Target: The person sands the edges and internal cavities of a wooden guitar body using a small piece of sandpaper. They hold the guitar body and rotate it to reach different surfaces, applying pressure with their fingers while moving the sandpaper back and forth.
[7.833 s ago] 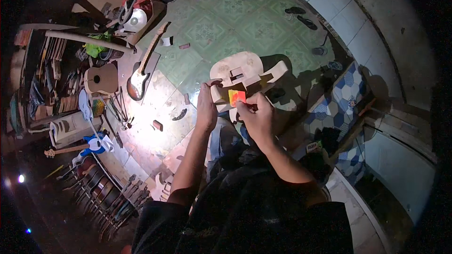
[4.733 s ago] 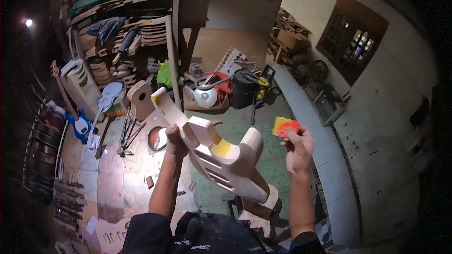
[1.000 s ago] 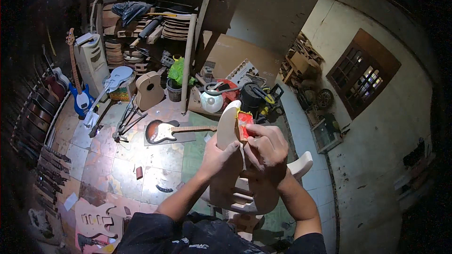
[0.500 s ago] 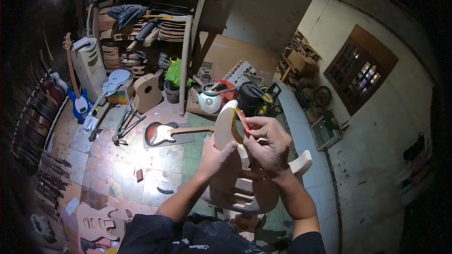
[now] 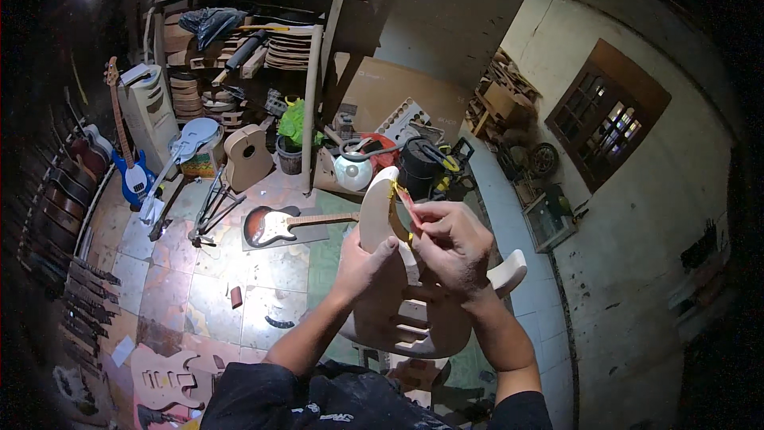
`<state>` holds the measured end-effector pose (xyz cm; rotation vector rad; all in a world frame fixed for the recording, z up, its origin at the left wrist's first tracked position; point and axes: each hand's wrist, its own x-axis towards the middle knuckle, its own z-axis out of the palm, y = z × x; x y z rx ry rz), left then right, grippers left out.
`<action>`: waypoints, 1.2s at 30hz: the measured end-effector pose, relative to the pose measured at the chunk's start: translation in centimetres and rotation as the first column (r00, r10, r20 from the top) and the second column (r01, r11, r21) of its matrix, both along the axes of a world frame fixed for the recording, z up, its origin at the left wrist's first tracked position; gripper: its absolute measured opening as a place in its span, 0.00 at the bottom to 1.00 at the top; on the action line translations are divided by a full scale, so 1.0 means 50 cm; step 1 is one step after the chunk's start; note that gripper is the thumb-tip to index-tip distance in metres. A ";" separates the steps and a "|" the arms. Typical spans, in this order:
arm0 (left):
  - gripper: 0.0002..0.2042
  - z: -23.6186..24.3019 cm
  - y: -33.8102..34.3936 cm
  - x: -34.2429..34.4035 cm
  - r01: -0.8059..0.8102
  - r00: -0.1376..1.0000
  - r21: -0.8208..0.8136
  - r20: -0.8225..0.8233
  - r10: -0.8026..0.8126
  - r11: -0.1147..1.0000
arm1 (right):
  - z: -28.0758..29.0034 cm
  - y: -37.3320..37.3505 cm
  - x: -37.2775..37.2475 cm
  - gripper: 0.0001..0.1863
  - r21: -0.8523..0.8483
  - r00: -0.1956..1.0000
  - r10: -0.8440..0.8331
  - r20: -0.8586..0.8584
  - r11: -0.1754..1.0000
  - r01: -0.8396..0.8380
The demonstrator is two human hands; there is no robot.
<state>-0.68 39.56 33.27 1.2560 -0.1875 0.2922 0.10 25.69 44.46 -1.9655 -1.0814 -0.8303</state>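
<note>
Fingers of the right hand [image 5: 455, 245] pinch a thin red card [image 5: 409, 209], its tip close by yellow paste [image 5: 395, 191] along the inner edge of a horn on a bare-wood electric guitar body [image 5: 382, 314]. Just left of that pinch, the left hand [image 5: 362, 265] clasps the horn. Below both grips spreads the slotted body; farther left lies a sunburst electric guitar [image 5: 274, 227].

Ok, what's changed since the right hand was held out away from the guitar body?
The right hand has moved inward, bringing the red card to the yellow-smeared inner edge of the horn. The pale guitar body has turned, its horn now pointing up. Unchanged: the left hand grips the body, the right the card; the sunburst guitar lies on the floor.
</note>
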 end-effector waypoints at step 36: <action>0.31 -0.025 0.002 0.007 0.026 0.999 0.001 -0.020 -0.026 1.000 | 0.019 -0.008 -0.004 0.09 0.092 0.996 -0.039 -0.085 0.995 0.047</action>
